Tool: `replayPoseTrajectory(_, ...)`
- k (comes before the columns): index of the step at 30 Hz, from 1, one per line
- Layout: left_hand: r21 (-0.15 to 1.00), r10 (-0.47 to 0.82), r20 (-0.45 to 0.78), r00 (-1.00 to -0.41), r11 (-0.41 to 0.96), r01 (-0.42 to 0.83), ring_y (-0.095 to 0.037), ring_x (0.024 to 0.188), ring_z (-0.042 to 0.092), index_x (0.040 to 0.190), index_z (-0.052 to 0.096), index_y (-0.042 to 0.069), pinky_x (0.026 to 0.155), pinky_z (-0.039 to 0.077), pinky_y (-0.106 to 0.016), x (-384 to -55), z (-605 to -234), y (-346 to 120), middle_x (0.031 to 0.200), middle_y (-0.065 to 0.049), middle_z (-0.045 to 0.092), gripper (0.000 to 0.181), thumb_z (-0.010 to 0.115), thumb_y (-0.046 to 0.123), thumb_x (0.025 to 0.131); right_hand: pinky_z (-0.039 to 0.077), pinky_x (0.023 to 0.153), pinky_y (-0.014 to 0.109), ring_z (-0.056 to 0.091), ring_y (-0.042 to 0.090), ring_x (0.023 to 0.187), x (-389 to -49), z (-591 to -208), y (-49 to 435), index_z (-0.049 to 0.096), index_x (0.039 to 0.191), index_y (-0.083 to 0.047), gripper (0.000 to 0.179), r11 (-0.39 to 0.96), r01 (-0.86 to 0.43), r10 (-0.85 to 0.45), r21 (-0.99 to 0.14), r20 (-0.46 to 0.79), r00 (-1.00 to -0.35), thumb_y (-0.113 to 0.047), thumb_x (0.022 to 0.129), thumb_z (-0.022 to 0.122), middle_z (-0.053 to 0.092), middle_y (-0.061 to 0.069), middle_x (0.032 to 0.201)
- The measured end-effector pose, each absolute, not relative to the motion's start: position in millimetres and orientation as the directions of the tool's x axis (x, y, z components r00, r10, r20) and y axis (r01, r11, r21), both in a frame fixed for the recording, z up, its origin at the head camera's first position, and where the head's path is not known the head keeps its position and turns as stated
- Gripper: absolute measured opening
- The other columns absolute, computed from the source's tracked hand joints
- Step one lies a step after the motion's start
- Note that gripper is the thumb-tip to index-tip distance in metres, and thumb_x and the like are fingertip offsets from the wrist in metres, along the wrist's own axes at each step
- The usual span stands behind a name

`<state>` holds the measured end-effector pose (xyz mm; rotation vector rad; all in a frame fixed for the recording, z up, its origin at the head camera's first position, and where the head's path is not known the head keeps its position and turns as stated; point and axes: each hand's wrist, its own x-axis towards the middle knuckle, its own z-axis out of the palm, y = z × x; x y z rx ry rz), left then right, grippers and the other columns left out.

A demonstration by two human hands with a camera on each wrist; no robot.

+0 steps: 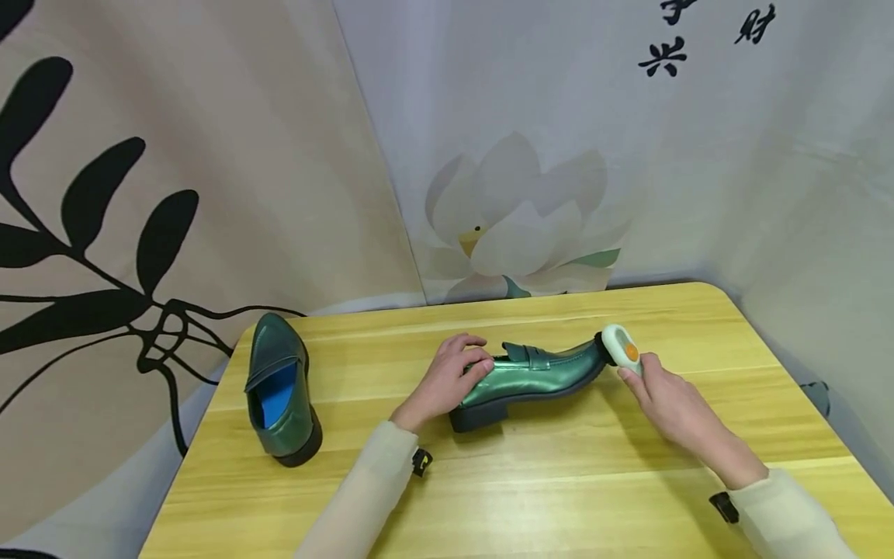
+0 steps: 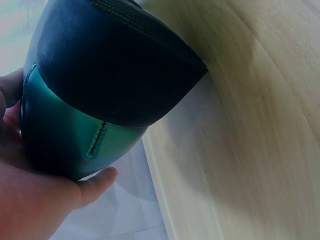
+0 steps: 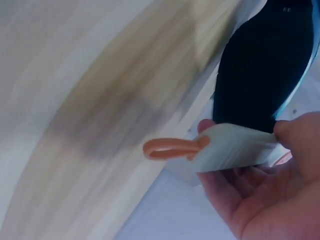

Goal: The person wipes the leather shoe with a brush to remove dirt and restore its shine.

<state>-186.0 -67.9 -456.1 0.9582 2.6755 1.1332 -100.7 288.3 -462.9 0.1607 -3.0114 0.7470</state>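
1. Patterned cloth (image 1: 265, 155) hangs beyond the far edge of the table (image 1: 552, 481).
2. Left hand (image 1: 447, 380) grips a green shoe (image 1: 538, 380) round its heel end, mid-table, nearer the far edge, toe towards the right edge.
3. Right hand (image 1: 680, 404) pinches a brush (image 1: 620, 347) by its pale handle, bristles at the toe.
4. Short, light strokes with the heel held firmly should work best; pushing too hard could twist the shoe.
5. Other shoe (image 1: 299, 397) stands by the left edge, well apart.
6. Bare table from brush to right edge leaves stroke room; the far edge looks tighter for long sweeps.
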Motion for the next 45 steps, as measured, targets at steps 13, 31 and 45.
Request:
replayPoseTrajectory(13,0.691,0.562,0.153,-0.813,0.527,0.494,-0.04,0.143,0.035,0.11,0.074,0.01,0.116,0.028,-0.06,-185.5,-456.2,-69.3,0.146,-0.016,0.053,0.026,0.053,0.026,0.11,0.052,0.066,0.041,0.06,0.016,0.079,-88.4,-460.0,291.7,0.061,0.13,-0.007,0.041,0.867,-0.442,-0.354,-0.229,0.341,-0.871,-0.022,0.094,0.076,0.065,0.0,0.098)
replayPoseTrajectory(31,0.665,0.582,0.156,-0.798,0.535,0.521,-0.042,0.141,0.037,0.113,0.073,0.006,0.115,0.031,-0.06,-187.0,-451.6,-67.6,0.144,-0.018,0.054,0.029,0.05,0.024,0.111,0.051,0.074,0.044,0.063,0.026,0.089,-91.4,-453.2,257.9,0.067,0.135,-0.014,0.07,0.8,-0.597,-0.502,-0.062,0.478,-0.721,-0.06,0.107,0.022,0.065,0.004,0.106)
replayPoseTrajectory(45,0.679,0.57,0.137,-0.81,0.541,0.496,-0.041,0.141,0.038,0.115,0.073,0.006,0.114,0.032,-0.059,-188.1,-451.3,-65.6,0.145,-0.017,0.054,0.028,0.052,0.024,0.11,0.053,0.083,0.044,0.062,0.027,0.094,-104.6,-447.9,171.3,0.069,0.135,-0.014,0.055,0.735,-0.671,-0.641,0.098,0.424,-0.64,-0.039,0.087,0.081,0.065,0.005,0.107)
